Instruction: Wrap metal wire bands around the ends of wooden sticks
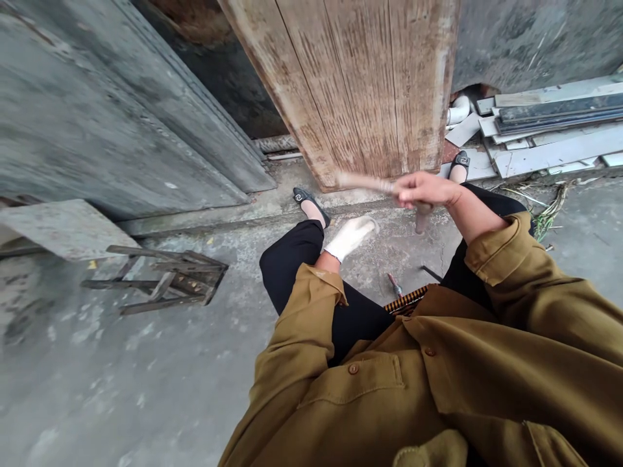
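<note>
Blurred tool (364, 182), gripped in right hand (424, 189)

Along the left side of the concrete floor (146, 383), a small wooden stool (168, 283), lying toppled, legs pointing left. Just beside, nearer the floor's left edge, a flat pale board (73, 226) — speckled, slanting. Above, a tall grey slab (97, 110) with its foot at the back of a low concrete ledge (233, 215). Near the ledge's middle, a big upright panel of worn brown planks (360, 84). Toward the ledge's right end, a loose stack of white and dark strips (555, 126), with a white pipe (458, 110) at the stack's left corner. Below — where floor meets ledge — a tangle of dry and green stalks (548, 211).
</note>
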Demonstrator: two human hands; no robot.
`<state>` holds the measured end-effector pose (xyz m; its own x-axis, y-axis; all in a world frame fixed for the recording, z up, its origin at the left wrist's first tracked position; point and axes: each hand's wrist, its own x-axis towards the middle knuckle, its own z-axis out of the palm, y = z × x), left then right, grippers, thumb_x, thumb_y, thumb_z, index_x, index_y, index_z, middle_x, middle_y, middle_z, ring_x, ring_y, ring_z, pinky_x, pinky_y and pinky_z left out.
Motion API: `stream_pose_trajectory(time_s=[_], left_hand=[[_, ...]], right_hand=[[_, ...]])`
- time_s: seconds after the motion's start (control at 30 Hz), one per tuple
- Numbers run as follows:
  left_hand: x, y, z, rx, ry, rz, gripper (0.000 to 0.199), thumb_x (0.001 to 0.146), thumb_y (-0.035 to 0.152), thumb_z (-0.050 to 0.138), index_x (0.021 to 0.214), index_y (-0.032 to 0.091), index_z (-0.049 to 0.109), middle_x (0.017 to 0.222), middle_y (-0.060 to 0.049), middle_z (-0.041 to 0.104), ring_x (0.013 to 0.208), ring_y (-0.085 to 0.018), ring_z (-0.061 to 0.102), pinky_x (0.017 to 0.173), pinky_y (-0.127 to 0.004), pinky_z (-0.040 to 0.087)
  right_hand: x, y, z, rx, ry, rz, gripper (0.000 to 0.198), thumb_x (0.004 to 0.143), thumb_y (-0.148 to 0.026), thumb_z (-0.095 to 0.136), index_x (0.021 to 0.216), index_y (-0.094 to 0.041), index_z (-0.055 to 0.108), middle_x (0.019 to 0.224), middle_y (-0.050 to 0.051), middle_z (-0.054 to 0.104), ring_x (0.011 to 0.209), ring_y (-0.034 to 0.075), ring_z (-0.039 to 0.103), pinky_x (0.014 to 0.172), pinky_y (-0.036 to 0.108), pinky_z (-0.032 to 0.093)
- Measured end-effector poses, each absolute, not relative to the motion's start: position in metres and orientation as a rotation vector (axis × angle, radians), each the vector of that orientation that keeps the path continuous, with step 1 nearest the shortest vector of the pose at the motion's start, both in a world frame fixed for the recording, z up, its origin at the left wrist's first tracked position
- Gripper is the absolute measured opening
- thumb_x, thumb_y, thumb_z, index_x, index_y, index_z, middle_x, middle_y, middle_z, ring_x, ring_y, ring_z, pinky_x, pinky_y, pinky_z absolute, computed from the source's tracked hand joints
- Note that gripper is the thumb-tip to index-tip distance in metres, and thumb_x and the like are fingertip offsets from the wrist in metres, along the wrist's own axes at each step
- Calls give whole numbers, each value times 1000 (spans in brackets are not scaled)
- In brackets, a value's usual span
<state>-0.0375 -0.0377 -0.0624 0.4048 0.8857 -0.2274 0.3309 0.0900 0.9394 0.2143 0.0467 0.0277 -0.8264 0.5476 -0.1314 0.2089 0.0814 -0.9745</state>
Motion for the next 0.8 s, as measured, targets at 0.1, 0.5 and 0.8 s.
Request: stream_pose_trajectory(time_s=[0.1,0.5,0.8], left_hand=[[-27,-46,-54,1368,953,443,40,87,51,56,89,12,64,66,-1,54,48,-7,37,43,-20,27],[-49,-45,-35,1324,1007,679,31,84,42,62,83,11,64,66,1,55,48,-4,34,46,-19,27],[-49,-32,-58,1355,1222,803,30,85,43,56,84,13,62,64,1,51,51,-7,40,46,-18,32]], right_hand=[[219,62,17,-1242,-1862,1322,43,95,-53,49,99,-12,61,84,8,64,70,14,58,65,26,47],[184,40,-25,-1626,-3252,862,32,82,-28,69,108,-10,72,109,18,69,102,28,65,84,34,47],[208,38,14,-461,-2434,2207,48,77,-59,71,90,-14,61,75,0,59,67,11,53,65,25,44]])
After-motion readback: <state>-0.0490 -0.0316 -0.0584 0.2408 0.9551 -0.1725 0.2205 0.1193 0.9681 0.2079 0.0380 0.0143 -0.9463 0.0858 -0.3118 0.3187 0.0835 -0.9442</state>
